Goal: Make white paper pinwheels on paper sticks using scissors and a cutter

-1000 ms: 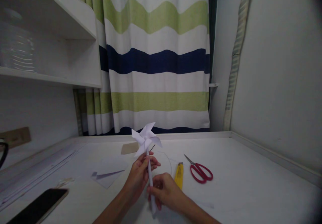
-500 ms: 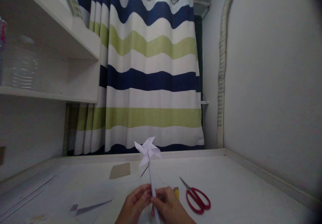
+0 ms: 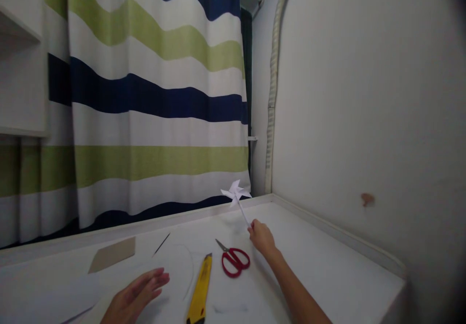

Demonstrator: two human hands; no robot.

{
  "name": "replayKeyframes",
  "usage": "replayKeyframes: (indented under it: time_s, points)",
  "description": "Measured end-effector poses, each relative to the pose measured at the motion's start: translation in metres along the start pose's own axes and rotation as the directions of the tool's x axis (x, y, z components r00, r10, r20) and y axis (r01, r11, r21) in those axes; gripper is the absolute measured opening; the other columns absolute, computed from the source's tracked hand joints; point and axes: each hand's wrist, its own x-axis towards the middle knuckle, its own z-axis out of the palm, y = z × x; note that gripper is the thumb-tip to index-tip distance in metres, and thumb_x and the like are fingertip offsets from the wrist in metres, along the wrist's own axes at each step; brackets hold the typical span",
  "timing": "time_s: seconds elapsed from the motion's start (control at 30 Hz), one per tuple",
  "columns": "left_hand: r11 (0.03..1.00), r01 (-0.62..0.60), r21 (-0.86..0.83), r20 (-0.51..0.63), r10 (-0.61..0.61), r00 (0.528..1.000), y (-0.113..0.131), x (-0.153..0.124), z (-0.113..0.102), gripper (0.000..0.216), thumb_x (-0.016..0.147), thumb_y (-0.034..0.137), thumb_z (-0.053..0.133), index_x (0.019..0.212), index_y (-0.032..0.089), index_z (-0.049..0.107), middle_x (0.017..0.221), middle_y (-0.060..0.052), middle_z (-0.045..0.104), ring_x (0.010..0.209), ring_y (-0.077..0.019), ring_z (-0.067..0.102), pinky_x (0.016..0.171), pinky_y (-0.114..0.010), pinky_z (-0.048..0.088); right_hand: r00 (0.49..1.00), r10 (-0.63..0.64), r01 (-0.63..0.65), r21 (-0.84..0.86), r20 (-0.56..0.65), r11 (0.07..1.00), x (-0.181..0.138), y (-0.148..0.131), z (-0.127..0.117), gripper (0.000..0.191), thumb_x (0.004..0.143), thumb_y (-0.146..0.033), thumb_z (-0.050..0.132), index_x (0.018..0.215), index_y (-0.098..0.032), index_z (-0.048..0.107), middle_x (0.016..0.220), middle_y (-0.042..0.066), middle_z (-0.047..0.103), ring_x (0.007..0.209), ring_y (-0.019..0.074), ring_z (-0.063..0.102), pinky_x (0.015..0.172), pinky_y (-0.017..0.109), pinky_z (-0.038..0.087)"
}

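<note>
Now, seen from the head, the right hand [image 3: 261,236] alone holds the paper pinwheel [image 3: 236,194], grip clamped on its stick, over the far corner of the desk [image 3: 327,275]; the left hand [image 3: 136,297] has let go, fingers spread beside the yellow cutter [image 3: 201,290].

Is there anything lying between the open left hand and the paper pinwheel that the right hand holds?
Yes. A yellow tool and red scissors lie flat on the table between the left hand and the paper pinwheel, which the right hand holds up by its stick.
</note>
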Motion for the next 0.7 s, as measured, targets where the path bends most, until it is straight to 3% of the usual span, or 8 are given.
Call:
replayKeyframes:
  time_s: [0.27,0.43,0.7]
  points:
    - [0.989,0.015,0.148,-0.011,-0.014,1.0,-0.008,0.007,-0.002,0.049,0.038,0.056,0.067,0.071,0.019,0.064,0.078,-0.006,0.067,0.088,-0.0287,0.056,0.081,-0.037,0.044,0.977,0.197,-0.209,-0.207,-0.078,0.956,0.022,0.06,-0.012,0.021,0.08,-0.019,0.037,0.091,-0.014,0.054,0.096,0.013,0.055,0.088,0.0205,0.055,0.067,0.028,0.04]
    - [0.977,0.015,0.213,0.003,-0.016,1.0,-0.009,0.003,0.001,0.043,0.046,0.054,0.065,0.073,0.021,0.065,0.08,-0.005,0.067,0.088,-0.0285,0.056,0.08,-0.036,0.044,0.959,0.26,-0.283,-0.294,-0.115,0.913,0.033,0.089,-0.017,0.023,0.082,-0.016,0.034,0.092,-0.012,0.054,0.098,0.014,0.052,0.086,0.0197,0.055,0.066,0.028,0.042]
    - [0.965,0.043,0.258,0.004,-0.045,0.999,-0.022,0.007,0.0,0.042,0.047,0.054,0.064,0.072,0.02,0.066,0.079,-0.007,0.066,0.086,-0.0289,0.056,0.078,-0.037,0.044,0.944,0.307,-0.328,-0.424,-0.121,0.844,0.059,0.125,-0.011,0.025,0.08,-0.027,0.044,0.1,-0.013,0.049,0.1,0.006,0.052,0.083,0.0146,0.053,0.07,0.033,0.045]
